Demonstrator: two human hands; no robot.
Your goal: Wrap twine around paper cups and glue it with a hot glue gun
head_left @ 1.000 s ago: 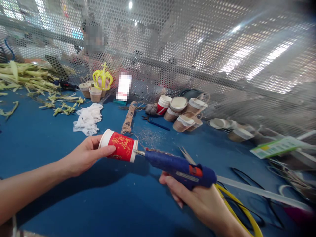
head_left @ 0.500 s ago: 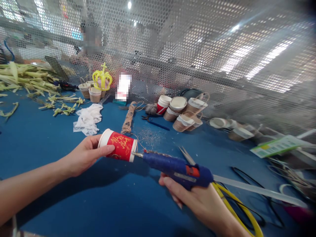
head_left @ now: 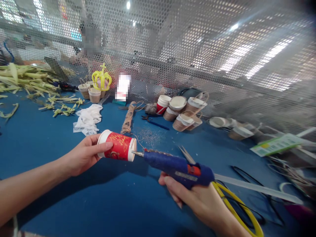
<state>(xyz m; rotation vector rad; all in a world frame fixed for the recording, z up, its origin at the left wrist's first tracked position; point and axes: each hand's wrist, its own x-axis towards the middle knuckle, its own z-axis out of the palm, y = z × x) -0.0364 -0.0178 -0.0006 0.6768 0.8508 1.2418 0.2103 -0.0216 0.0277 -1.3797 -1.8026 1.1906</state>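
**Red paper cup (head_left: pixel 120 147) and glue gun (head_left: pixel 170 165): held positions**

From where I stand, the person's left hand (head_left: pixel 85 153) grasps the cup by its left end, thumb along the near side. The cup is held on its side above the blue desk (head_left: pixel 111 204), its other end facing the nozzle (head_left: pixel 139 153). The right hand (head_left: pixel 196 199) is closed around the grip of the glue gun. The nozzle tip is at the edge of the cup's end; I cannot tell whether they touch. A translucent glue stick (head_left: pixel 256 189) extends from the rear of the gun. Scissors (head_left: pixel 188 155) lie partly hidden behind the gun, blades pointing away from the person. Beyond the cup lie a twine bundle (head_left: pixel 128 118) and a crumpled white cloth (head_left: pixel 88 118).
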